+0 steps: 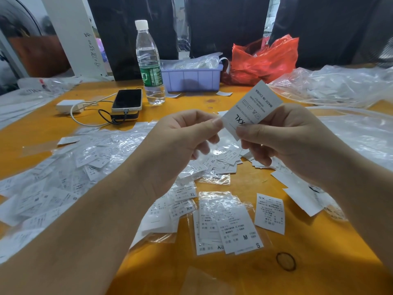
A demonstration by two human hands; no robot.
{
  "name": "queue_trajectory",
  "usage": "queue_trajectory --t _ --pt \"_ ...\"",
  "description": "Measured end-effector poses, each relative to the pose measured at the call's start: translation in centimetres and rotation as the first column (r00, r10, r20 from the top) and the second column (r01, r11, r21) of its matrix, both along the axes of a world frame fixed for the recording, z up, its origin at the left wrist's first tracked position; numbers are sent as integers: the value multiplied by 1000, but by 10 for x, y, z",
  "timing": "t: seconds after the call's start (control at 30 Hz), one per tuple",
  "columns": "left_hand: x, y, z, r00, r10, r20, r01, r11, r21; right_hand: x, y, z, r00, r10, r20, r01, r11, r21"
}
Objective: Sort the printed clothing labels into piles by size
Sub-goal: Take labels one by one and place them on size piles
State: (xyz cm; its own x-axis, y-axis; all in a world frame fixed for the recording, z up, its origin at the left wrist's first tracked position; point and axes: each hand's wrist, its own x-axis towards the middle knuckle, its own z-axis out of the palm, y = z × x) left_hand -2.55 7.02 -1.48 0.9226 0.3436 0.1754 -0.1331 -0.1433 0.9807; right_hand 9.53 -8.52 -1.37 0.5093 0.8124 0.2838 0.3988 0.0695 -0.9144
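Both hands are raised over the orange table (265, 279), pinching one white label (253, 108) printed XXL between them. The left hand (180, 143) nips its left edge with thumb and forefinger; the right hand (282, 137) clamps its lower corner, other fingers curled under. Below lies a loose heap of labels (85, 167) too many to count, plus a near stack (229, 226) showing M and S and one single label (270, 212). Farther back stand one water bottle (150, 62), one phone (127, 100), one purple bin (192, 78) and one red bag (265, 60).
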Motion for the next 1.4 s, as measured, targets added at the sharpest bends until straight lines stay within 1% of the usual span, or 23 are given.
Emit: queue_trajectory --t 0.17,0.33,0.67,0.77,0.93,1.03,1.13,1.27,1.4 --pt "1 -2 0 999 45 14 -44 998 -54 0 0 1 1000 3 -12 -3 1000 5" --pt "2 -5 -1 997 74 27 -68 983 -171 -1 0 1 1000 1 -13 -1 1000 17" --pt "2 -6 -3 994 104 42 -90 964 -251 -1 -1 2 999 -22 -24 23 999 27" --pt "2 -7 -2 994 100 43 -88 969 -232 -2 -1 2 1000 -14 -27 14 1000 28" --pt "0 -10 -2 994 99 38 -94 989 -117 -3 -1 3 1000 -10 -26 10 1000 15" --pt "0 -11 -2 994 106 40 -102 991 -81 -2 -1 3 1000 -11 -28 11 1000 1" --pt "0 -9 -2 991 126 50 -122 989 -78 -1 -1 3 1000 -18 -26 18 1000 -7" --pt "1 -6 -3 985 163 60 -156 983 -96 1 -2 4 999 -25 -34 26 999 33" --pt "1 -5 -3 986 158 57 -153 984 -97 2 -2 4 999 -11 -36 12 999 30"
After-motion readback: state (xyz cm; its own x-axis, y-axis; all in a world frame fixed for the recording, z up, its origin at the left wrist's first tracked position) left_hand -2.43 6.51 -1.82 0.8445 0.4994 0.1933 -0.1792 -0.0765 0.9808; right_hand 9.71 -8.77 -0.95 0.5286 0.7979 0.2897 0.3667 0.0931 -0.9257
